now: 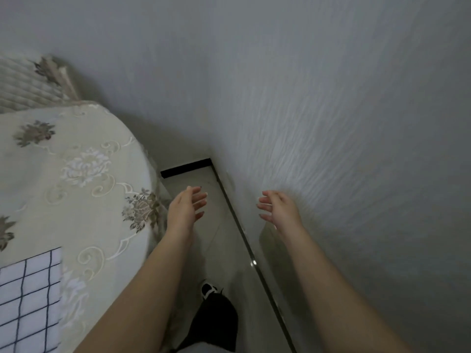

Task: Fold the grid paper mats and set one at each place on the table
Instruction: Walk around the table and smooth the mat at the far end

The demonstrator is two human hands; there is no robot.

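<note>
A person's left hand (184, 210) and right hand (279, 208) reach forward side by side, well apart, in the narrow gap between a covered table (76, 194) and a textured grey wall (331, 118). Both hands grasp nothing: the fingers are loose and only lightly bent, and the palms are turned toward each other. The left hand hangs over the pale floor (204, 240) just beside the table's rounded edge, and the right hand is in front of the wall. One grid paper mat (28, 301), white with dark lines, lies flat on the cream floral tablecloth (84, 164) at the lower left. The frame's left and bottom edges cut it off, so its full outline and any fold cannot be made out. At the upper left a quilted cover (23, 85) with the same flower print shows beyond the table; it is blurred and what it rests on is hard to tell. Below the forearms a black-and-white shoe (210, 289) points along the floor under a dark trouser leg (216, 319), and the white patch on its toe is too soft to read as any marking. A dark skirting strip (186, 168) closes the far end of the gap, and a thin shiny strip (254, 261) runs along the foot of the wall.
</note>
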